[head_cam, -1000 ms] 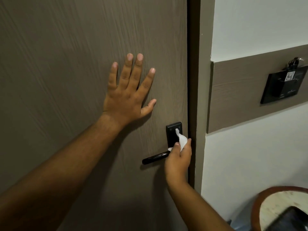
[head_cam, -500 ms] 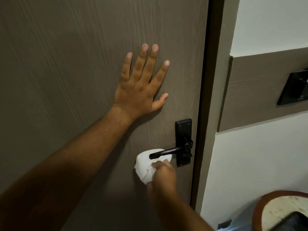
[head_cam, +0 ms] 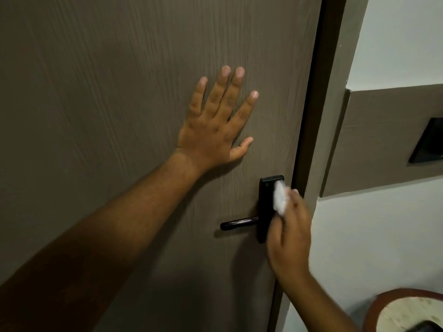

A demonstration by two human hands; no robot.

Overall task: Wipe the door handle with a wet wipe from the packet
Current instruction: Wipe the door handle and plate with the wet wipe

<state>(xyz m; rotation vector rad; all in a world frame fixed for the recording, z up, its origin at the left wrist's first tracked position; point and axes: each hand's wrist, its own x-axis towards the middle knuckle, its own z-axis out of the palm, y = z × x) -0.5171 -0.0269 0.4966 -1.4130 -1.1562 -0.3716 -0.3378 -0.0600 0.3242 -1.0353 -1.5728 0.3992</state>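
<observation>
- Brown wood-grain door (head_cam: 107,92) fills most of the view, and both hands are on or against it.
- The left hand (head_cam: 215,125) lies flat on the door with its fingers spread wide and its palm pressed to the surface; it holds nothing.
- The black door handle (head_cam: 239,222) sits below and to the right of the left hand, with its lever pointing left, away from the right hand.
- The lever joins a tall black plate (head_cam: 266,207), and the upper part of that plate is under the right hand's fingertips.
- The right hand (head_cam: 287,236) is closed around a bunched white wipe (head_cam: 280,200) and presses it against the upper right part of the plate.
- The right hand is blurred, so its exact finger grip on the wipe is hard to make out.
- The wipe sticks out above the right hand's fingers, well below the left hand's thumb.
- The door frame (head_cam: 333,92) runs upright just to the right of the right hand.
- A black wall panel (head_cam: 429,144) hangs further right, at about the height of the left hand.
- A round table (head_cam: 395,307) with a reddish rim shows at the lower right, beyond the right forearm.
</observation>
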